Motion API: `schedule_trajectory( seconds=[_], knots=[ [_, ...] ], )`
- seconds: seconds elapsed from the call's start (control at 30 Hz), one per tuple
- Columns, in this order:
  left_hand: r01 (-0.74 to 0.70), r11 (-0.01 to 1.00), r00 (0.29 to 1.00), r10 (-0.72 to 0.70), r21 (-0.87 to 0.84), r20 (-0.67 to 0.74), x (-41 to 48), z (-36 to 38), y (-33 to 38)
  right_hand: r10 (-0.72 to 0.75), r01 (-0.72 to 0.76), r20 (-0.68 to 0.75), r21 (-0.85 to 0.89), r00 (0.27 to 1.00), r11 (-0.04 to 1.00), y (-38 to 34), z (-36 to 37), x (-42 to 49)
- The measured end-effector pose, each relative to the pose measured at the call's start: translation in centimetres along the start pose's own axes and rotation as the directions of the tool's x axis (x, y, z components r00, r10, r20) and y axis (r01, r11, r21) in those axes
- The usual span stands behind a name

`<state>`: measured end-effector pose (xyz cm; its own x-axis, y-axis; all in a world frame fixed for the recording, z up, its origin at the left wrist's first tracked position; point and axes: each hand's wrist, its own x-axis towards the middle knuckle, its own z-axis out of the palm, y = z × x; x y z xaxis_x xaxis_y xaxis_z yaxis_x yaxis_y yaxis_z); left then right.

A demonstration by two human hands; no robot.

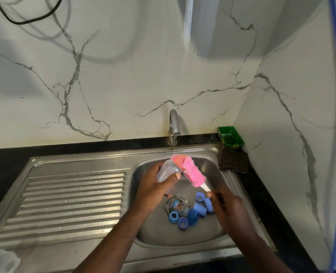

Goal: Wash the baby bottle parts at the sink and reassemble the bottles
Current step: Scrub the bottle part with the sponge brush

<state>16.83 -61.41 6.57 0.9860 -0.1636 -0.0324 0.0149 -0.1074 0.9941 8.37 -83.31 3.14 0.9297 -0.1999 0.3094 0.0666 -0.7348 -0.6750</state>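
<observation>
Bottle [167, 171] gripped in L hand [153, 191], beside brush [190, 171] head under tap [174, 123]; R hand [225, 206] pinches handle.

We count two clear bottles [168, 171] [178, 205], six blue parts [200, 196] [209, 205] [200, 208] [193, 216] [182, 223] [173, 217], one pink brush [188, 170], one tap [174, 125], one green tub [230, 136] and one dark cloth [233, 159] in view.

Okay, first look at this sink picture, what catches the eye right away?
The bright pink bottle brush, held by the right hand under the running tap, its tip at the mouth of the clear bottle gripped by the left hand. Next, the cluster of blue bottle parts lying in the sink basin below.
</observation>
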Motion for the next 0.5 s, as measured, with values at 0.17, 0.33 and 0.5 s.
schedule_trajectory(
  seconds=[0.17,0.33,0.5],
  knots=[
    [0.030,0.993,1.000,-0.029,-0.118,0.009,-0.5,0.3,0.5,-0.010,0.010,-0.021,0.010,1.000,1.000,0.2,-0.5,-0.2],
    [0.012,0.989,1.000,-0.016,-0.145,-0.025,-0.8,0.2,0.8,-0.013,0.013,-0.011,0.016,1.000,1.000,0.9,-0.8,-0.6],
    [-0.015,0.990,1.000,0.015,-0.139,0.001,-1.1,0.3,0.6,0.006,-0.007,-0.023,-0.067,1.000,0.998,0.5,-0.8,-0.1]
  ],
)
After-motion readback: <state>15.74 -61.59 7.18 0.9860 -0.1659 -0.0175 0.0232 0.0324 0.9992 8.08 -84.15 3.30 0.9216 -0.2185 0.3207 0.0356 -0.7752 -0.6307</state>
